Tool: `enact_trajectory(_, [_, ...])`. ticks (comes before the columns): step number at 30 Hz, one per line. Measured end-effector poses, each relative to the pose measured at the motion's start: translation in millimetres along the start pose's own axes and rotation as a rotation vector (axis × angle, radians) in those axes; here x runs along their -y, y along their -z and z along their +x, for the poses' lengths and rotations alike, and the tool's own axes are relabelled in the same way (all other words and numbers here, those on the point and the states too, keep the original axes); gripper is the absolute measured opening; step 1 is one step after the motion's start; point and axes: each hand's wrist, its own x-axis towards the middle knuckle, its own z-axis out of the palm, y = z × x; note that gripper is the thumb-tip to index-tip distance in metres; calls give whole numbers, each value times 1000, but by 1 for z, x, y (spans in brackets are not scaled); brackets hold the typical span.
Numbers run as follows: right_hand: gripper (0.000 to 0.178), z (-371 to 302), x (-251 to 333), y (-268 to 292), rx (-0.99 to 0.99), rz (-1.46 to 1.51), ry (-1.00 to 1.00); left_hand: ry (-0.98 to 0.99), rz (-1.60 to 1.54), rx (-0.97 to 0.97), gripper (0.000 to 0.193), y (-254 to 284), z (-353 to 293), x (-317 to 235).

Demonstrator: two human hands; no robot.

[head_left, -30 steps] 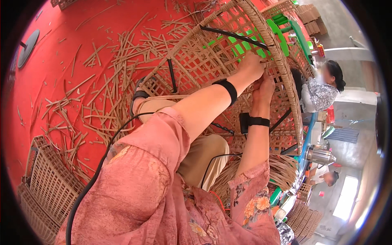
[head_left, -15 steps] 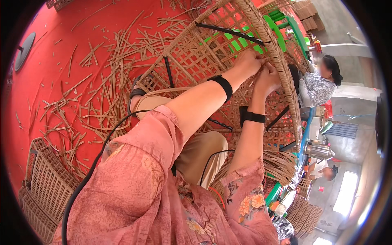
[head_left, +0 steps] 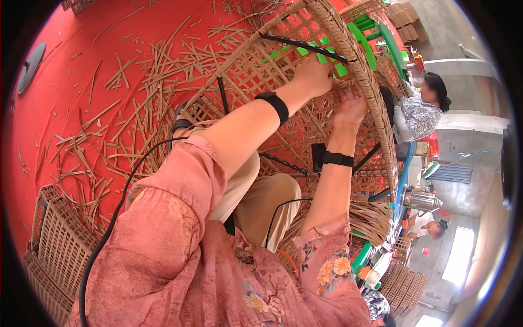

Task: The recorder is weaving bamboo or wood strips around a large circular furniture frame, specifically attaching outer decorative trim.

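A large woven wicker basket (head_left: pixel 245 90) with a thick braided rim (head_left: pixel 381 117) is tilted in front of me, its open side toward me. Black rods brace its corners. Both my hands are inside it, close to the far part of the rim. My left hand (head_left: pixel 315 76) is closed, its fingertips mostly hidden; what they pinch cannot be made out. Just right of it, my right hand (head_left: pixel 350 106) lies palm up against the weave with its fingers stretched out. Each wrist wears a black strap.
Cut wicker strips (head_left: pixel 147 103) litter the red floor covering (head_left: pixel 60 125). More woven baskets (head_left: pixel 68 240) stand at lower left. A bundle of long strips (head_left: pixel 370 220) lies right of my knees. Green plastic furniture (head_left: pixel 389 46) and a seated person (head_left: pixel 422 111) are beyond the basket. A metal container (head_left: pixel 422 200) stands at right.
My left hand has drawn back to the left, away from my right hand. The right hand's fingers have opened out from a pinch. The basket has shifted slightly.
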Motion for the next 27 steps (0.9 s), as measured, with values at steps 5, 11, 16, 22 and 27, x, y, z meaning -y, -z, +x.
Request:
enact_trajectory(5, [40,-24,14,-23,115,-262,187,-7,-319,684,48,55,-9,-10])
enact_trajectory(11, [48,-1,-1,0,46,-640,439,-305,-6,623,43,124,-86,14])
enact_trajectory(16, [35,-5,3,-2,-84,-1126,309,-65,268,486,30,218,-146,97])
enact_trajectory(22, [36,-20,9,-3,57,-1098,500,598,614,498,33,374,-292,202])
enact_trajectory(27, [35,-24,12,6,71,-639,173,813,340,765,23,486,-414,299])
